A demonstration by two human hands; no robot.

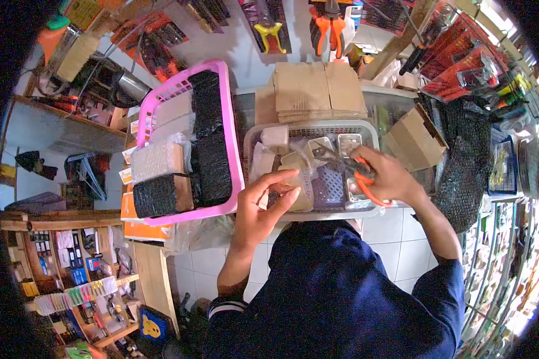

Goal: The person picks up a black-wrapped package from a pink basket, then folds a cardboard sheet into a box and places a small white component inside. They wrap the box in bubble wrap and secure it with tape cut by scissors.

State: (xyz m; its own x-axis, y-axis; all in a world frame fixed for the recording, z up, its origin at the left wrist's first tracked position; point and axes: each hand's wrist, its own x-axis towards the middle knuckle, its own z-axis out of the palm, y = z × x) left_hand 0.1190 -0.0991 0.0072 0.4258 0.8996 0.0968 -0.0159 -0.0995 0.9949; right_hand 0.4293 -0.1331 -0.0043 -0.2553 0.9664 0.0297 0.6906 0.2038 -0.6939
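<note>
Cluttered tool shop, worktop [395, 93] at centre frame — hands over a grey basket [371, 128].
Left hand [262, 206] pinches a small beige packet [297, 179] steady at centre; right hand [389, 176] grasps orange-handled scissors [348, 164] — blades angled toward it.

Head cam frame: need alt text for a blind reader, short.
Seen from above, a person's left hand pinches a small tan packet over a grey plastic basket while the right hand grips orange-handled scissors. A pink basket with black-wrapped bundles sits to the left, flattened cardboard behind, and tools hang on the wall.
</note>
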